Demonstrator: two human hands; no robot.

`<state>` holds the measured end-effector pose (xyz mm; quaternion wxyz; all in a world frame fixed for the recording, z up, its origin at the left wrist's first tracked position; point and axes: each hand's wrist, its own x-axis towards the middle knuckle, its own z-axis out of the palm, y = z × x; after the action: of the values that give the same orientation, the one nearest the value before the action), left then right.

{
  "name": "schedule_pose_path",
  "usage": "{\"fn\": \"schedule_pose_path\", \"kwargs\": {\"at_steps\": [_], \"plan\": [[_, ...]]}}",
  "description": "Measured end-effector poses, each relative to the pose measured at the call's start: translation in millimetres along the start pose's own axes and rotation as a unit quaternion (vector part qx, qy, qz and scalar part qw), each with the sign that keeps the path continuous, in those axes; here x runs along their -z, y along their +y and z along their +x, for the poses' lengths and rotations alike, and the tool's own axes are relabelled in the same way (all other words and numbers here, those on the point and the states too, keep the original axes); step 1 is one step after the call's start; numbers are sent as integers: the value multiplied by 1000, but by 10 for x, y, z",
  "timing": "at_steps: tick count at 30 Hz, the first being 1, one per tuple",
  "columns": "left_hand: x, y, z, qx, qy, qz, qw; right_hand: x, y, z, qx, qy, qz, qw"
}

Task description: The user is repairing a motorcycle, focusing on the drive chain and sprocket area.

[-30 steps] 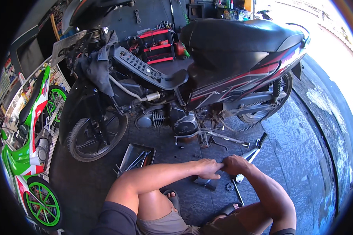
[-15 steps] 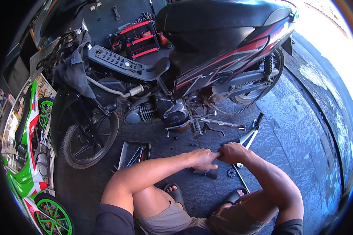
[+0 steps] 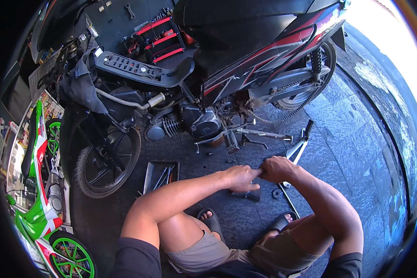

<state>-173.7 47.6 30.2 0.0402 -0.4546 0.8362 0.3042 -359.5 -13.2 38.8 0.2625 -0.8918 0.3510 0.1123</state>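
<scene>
Daylight enters from the upper right and clips to white. The floor (image 3: 343, 148) reflects bluish glare at right and darkens toward the left. Fisheye curvature and black vignetting affect the rim.

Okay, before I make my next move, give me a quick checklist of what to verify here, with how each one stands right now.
1. Both hands in view: ok; the left hand and right hand are together, above the floor.
2. Secure grip: cannot tell; the fingers hide whatever is between them.
3. Toothed wheel clear of the feet: ok; it lies on the floor, apart from both sandals.
4. Closed footwear: not ok; the sandals leave the toes bare.
5. Chain taut: not ok; it sags below the motorcycle.
6. Tools in the tray: ok; several long ones lie there.
</scene>
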Motion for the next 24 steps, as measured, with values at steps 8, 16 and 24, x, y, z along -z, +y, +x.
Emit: {"fn": "schedule_pose_path", "kwargs": {"at_steps": [8,16,24], "plan": [[12,28,1,0,-2,3,1000,19,-8,-32,-5,-5,7,1000],[-8,18,5,-5,-12,-1,1000,13,-14,-44,-17,-10,2,1000],[16,34,-3,-5,-14,9,1000,30,-38,-49,-15,-7,-21,1000]]}}
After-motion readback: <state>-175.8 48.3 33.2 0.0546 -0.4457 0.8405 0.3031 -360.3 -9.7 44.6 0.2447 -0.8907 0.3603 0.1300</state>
